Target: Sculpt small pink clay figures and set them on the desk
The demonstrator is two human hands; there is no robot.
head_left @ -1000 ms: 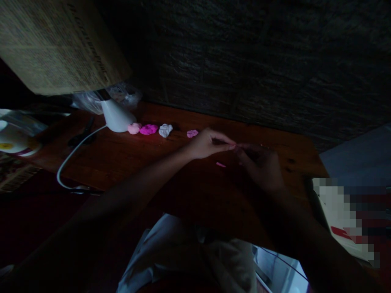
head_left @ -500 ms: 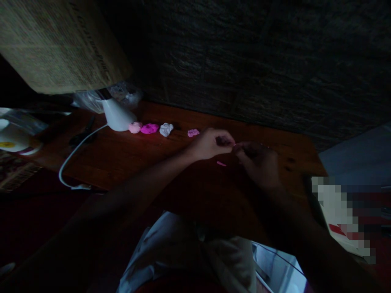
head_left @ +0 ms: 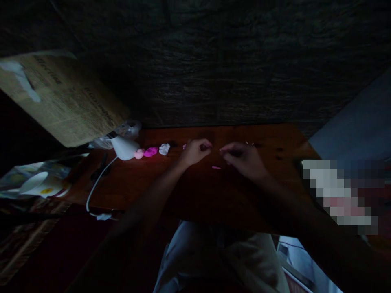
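My left hand (head_left: 198,151) is closed in a pinch over the wooden table; a pinkish spot shows at its fingertips, too small to make out. Facing it across a narrow gap, my right hand (head_left: 244,159) pinches what looks like a tiny bit of pink modelling clay (head_left: 220,150). On the table below them lies a thin pink clay strip (head_left: 216,167). A pink clay lump (head_left: 184,146) is mostly hidden behind my left hand. Farther left sit a white lump (head_left: 164,149), a magenta lump (head_left: 150,151) and a pale pink lump (head_left: 139,153).
A lamp with a white base (head_left: 124,147) and printed shade (head_left: 73,97) stands at the table's (head_left: 195,195) left end, its white cable (head_left: 88,199) looping forward. Small pale bits (head_left: 249,143) lie beyond my right hand. A white cup (head_left: 42,185) is far left; a dark wall (head_left: 214,73) rises behind.
My hands, which met at the fingertips over a pink bit, have come apart. The camera view has shifted, so the lamp and table appear lower.
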